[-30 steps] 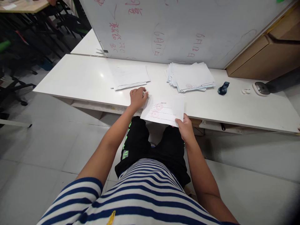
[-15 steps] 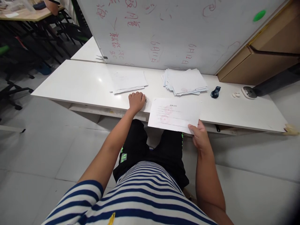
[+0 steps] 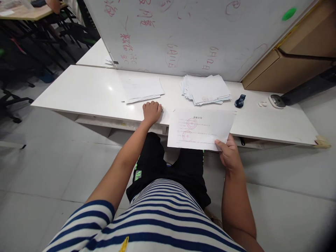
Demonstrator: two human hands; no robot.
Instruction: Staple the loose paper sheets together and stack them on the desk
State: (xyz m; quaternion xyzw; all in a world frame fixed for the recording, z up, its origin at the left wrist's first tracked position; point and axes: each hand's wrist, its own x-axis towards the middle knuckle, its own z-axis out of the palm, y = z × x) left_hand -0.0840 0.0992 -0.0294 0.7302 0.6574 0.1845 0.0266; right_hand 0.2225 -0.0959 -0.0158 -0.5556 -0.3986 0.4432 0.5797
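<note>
My right hand (image 3: 229,154) pinches the lower right corner of a white printed sheet (image 3: 199,128) with two red stamps, held over the front edge of the white table (image 3: 78,92). My left hand (image 3: 151,111) rests closed on the table near its front edge, with a small light thing showing at the knuckles that I cannot make out. A thin paper stack (image 3: 141,89) lies just beyond the left hand. A thicker fanned paper stack (image 3: 206,90) lies beyond the held sheet.
A whiteboard (image 3: 196,31) with red writing stands along the table's back. A dark blue object (image 3: 240,100), a small white item (image 3: 261,103) and a grey round device (image 3: 276,101) lie at the right. A wooden cabinet (image 3: 296,66) stands behind. Chairs and another desk are far left.
My right hand has carried the stamped sheet to the right and lifted it off the table edge. My left hand has let go of the sheet and stayed closed on the table.
</note>
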